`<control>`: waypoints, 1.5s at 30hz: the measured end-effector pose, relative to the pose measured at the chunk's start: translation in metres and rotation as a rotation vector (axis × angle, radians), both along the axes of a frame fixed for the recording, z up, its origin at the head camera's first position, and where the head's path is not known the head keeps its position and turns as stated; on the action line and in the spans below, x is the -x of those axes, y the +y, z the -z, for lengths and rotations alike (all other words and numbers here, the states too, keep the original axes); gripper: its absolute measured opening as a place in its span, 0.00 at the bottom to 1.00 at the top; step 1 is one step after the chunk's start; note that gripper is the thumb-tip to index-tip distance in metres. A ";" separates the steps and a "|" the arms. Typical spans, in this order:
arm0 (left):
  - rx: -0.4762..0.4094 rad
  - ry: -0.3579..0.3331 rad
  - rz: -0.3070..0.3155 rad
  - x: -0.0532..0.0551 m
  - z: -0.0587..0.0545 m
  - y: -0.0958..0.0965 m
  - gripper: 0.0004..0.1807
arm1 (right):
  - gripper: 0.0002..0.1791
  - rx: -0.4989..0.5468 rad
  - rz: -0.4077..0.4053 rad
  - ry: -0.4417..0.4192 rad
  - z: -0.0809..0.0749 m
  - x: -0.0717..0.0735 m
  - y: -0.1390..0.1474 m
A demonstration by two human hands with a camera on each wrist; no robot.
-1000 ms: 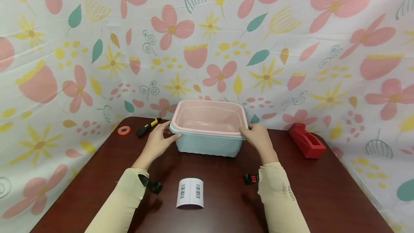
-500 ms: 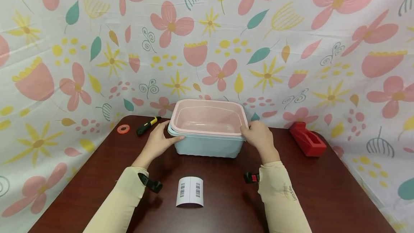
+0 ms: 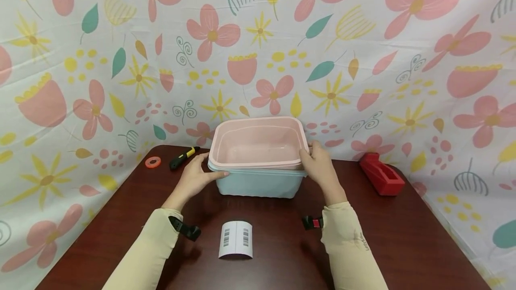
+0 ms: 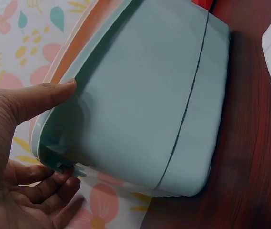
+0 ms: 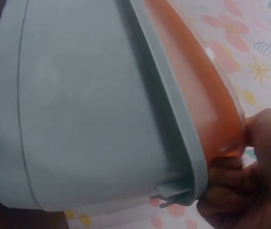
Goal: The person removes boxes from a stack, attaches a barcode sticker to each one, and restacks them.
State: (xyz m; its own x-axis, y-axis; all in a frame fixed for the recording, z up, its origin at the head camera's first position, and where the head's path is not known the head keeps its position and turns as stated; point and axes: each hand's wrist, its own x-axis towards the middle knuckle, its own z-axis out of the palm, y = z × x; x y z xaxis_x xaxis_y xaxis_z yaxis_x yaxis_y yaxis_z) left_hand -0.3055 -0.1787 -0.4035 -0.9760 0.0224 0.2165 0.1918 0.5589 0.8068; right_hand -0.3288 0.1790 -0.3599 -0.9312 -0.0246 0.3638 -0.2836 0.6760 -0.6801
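Note:
A pink plastic bin point(image 3: 258, 140) sits nested inside a light blue plastic bin point(image 3: 260, 185) on the table. Its right side is raised and tilted, with a gap above the blue rim in the right wrist view. My right hand point(image 3: 321, 171) pinches the pink rim at the right corner, the thumb on top and fingers below. At the left end, my left hand point(image 3: 192, 181) holds the blue bin's rim, its thumb point(image 4: 49, 98) lying on the outer wall and the fingers point(image 4: 54, 191) curled beneath the edge. A curved white paper point(image 3: 236, 240) with printed barcodes lies in front.
An orange ring point(image 3: 153, 162), perhaps a tape roll, and a black and yellow cutter point(image 3: 184, 158) lie at the back left of the dark brown table point(image 3: 278, 263). A red tape dispenser point(image 3: 380, 176) stands back right. Flower-patterned cloth point(image 3: 258, 35) hangs close behind.
The pink bin has risen slightly out of the blue bin, most at the back and right, as my right hand moves up with its rim. My left hand stays at the blue rim.

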 end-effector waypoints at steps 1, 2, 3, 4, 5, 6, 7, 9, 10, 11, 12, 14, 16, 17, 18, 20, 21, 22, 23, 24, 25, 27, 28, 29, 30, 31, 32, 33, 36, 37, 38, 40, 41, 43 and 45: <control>0.002 0.002 -0.004 0.000 0.000 0.000 0.54 | 0.29 0.023 -0.004 0.006 0.000 0.000 -0.001; 0.004 0.005 -0.007 0.000 0.000 0.000 0.54 | 0.29 0.040 -0.001 0.021 0.001 0.000 -0.002; 0.011 0.011 -0.009 0.000 0.000 -0.001 0.54 | 0.28 0.058 0.007 0.034 0.000 0.000 -0.003; 0.016 0.017 -0.010 0.000 0.000 -0.001 0.54 | 0.28 0.077 0.014 0.054 0.000 0.000 -0.004; 0.020 0.021 -0.010 0.000 0.000 -0.001 0.53 | 0.28 0.097 0.022 0.072 -0.001 -0.001 -0.005; 0.020 0.026 -0.010 0.000 0.000 -0.001 0.53 | 0.27 0.116 0.031 0.090 -0.003 -0.002 -0.006; 0.016 0.029 -0.011 0.000 0.000 -0.001 0.52 | 0.26 0.141 0.037 0.111 -0.005 -0.003 -0.007; 0.008 0.035 -0.011 0.000 0.000 -0.001 0.50 | 0.25 0.209 0.040 0.147 -0.010 -0.007 -0.010; 0.002 0.034 -0.011 0.000 -0.001 -0.001 0.50 | 0.24 0.245 0.038 0.164 -0.012 -0.009 -0.011; -0.002 0.035 -0.009 0.000 -0.001 -0.001 0.49 | 0.23 0.280 0.036 0.179 -0.015 -0.012 -0.012; -0.005 0.035 -0.009 0.000 -0.001 -0.001 0.49 | 0.22 0.319 0.034 0.195 -0.018 -0.014 -0.012; -0.001 0.032 -0.006 0.001 -0.001 -0.003 0.49 | 0.20 0.397 0.037 0.227 -0.023 -0.019 -0.013; -0.001 0.029 0.000 0.001 -0.002 -0.004 0.49 | 0.19 0.474 0.042 0.249 -0.030 -0.023 -0.010; -0.001 0.026 0.005 0.001 -0.003 -0.005 0.50 | 0.18 0.515 0.044 0.252 -0.033 -0.026 -0.007; 0.001 0.023 0.008 0.001 -0.003 -0.006 0.50 | 0.18 0.549 0.051 0.256 -0.036 -0.028 -0.004; 0.007 0.019 0.013 0.002 -0.005 -0.009 0.49 | 0.18 0.610 0.060 0.253 -0.041 -0.032 0.003; 0.011 0.017 0.017 0.002 -0.006 -0.011 0.49 | 0.18 0.635 0.065 0.249 -0.043 -0.033 0.008; 0.018 0.016 0.022 0.002 -0.006 -0.013 0.49 | 0.18 0.659 0.073 0.243 -0.044 -0.036 0.012; 0.024 0.017 0.027 0.002 -0.007 -0.016 0.48 | 0.18 0.680 0.083 0.237 -0.045 -0.037 0.017; 0.030 0.016 0.031 0.002 -0.008 -0.018 0.47 | 0.18 0.696 0.093 0.235 -0.046 -0.039 0.022; 0.032 0.014 0.036 0.002 -0.008 -0.021 0.46 | 0.17 0.718 0.099 0.230 -0.046 -0.040 0.026; 0.042 0.009 0.038 0.002 -0.009 -0.026 0.47 | 0.17 0.759 0.113 0.221 -0.045 -0.042 0.036; 0.051 0.007 0.038 0.002 -0.009 -0.029 0.47 | 0.17 0.774 0.121 0.217 -0.045 -0.043 0.041; 0.060 0.002 0.036 0.002 -0.010 -0.031 0.49 | 0.16 0.789 0.124 0.217 -0.044 -0.044 0.045; 0.072 -0.003 0.032 0.002 -0.010 -0.032 0.50 | 0.16 0.805 0.127 0.218 -0.044 -0.045 0.050; 0.085 -0.007 0.027 0.002 -0.010 -0.034 0.52 | 0.15 0.826 0.128 0.218 -0.043 -0.045 0.054; 0.098 -0.010 0.023 0.001 -0.009 -0.035 0.54 | 0.14 0.843 0.135 0.218 -0.043 -0.045 0.059; 0.110 -0.012 0.020 0.001 -0.009 -0.036 0.55 | 0.13 0.860 0.142 0.218 -0.042 -0.046 0.064; 0.115 -0.017 0.021 0.002 -0.010 -0.036 0.56 | 0.12 0.923 0.152 0.218 -0.043 -0.046 0.081; 0.115 -0.017 0.023 0.001 -0.010 -0.036 0.56 | 0.12 0.938 0.160 0.217 -0.042 -0.045 0.087; 0.116 -0.016 0.025 0.001 -0.010 -0.036 0.56 | 0.12 0.955 0.166 0.212 -0.042 -0.046 0.094; 0.116 -0.018 0.032 0.000 -0.011 -0.039 0.55 | 0.12 0.988 0.168 0.203 -0.041 -0.046 0.109; 0.114 -0.020 0.037 0.000 -0.012 -0.041 0.54 | 0.12 1.003 0.170 0.198 -0.041 -0.047 0.116; 0.113 -0.024 0.040 -0.001 -0.015 -0.046 0.52 | 0.11 1.012 0.185 0.178 -0.039 -0.048 0.131; 0.114 -0.023 0.043 -0.002 -0.018 -0.050 0.50 | 0.11 1.016 0.200 0.154 -0.037 -0.050 0.145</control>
State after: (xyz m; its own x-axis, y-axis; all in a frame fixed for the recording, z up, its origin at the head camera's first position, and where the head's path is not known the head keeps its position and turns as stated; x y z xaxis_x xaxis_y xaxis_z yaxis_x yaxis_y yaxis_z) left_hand -0.3039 -0.2283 -0.3860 -0.9783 0.0874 0.1879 0.1998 0.6388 0.7430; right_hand -0.2793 0.3239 -0.3230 -0.8263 0.5086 0.2419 -0.3616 -0.1497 -0.9202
